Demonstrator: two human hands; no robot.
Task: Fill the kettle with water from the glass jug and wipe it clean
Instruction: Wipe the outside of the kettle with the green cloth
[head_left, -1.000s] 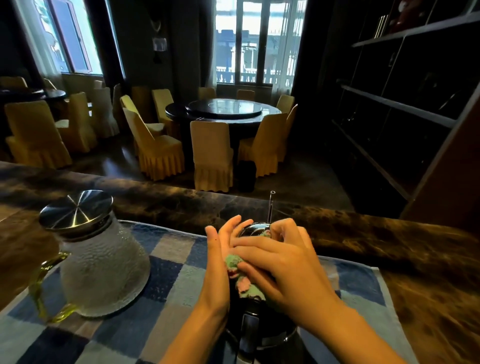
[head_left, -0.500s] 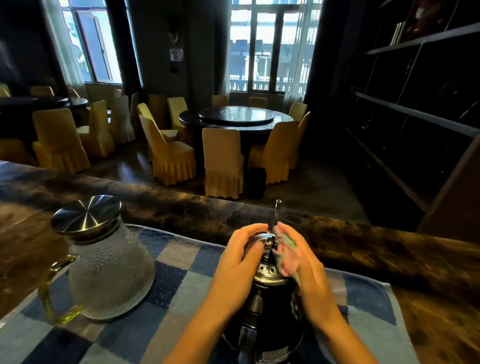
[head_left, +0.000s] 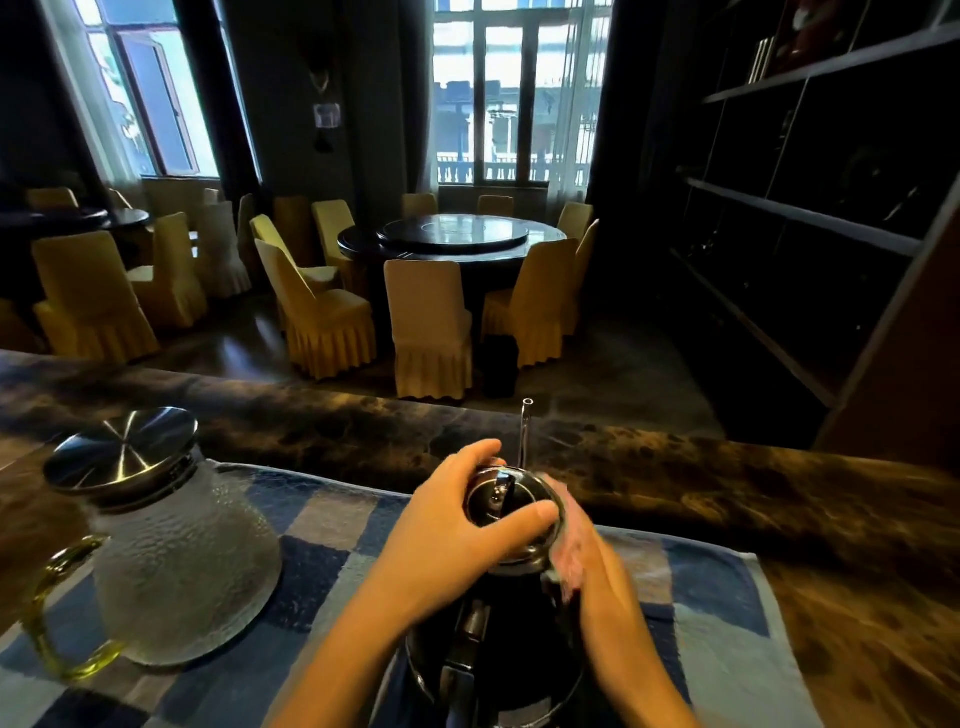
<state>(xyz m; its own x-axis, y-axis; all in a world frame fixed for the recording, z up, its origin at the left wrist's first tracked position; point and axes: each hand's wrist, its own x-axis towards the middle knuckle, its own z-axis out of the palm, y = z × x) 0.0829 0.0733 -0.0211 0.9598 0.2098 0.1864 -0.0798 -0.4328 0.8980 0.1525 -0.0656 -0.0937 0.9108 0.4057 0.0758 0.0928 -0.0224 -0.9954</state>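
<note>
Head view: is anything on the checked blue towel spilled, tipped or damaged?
Nothing stands out: the dimpled glass jug and the black steel-lidded kettle stand upright, and the checked blue towel shows no puddle.

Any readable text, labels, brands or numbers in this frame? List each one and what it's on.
None legible.
Blurred, unreadable: hanging card.
Too small and dark: book spines on the shelf.
No marking visible on the kettle or glass jug.
</note>
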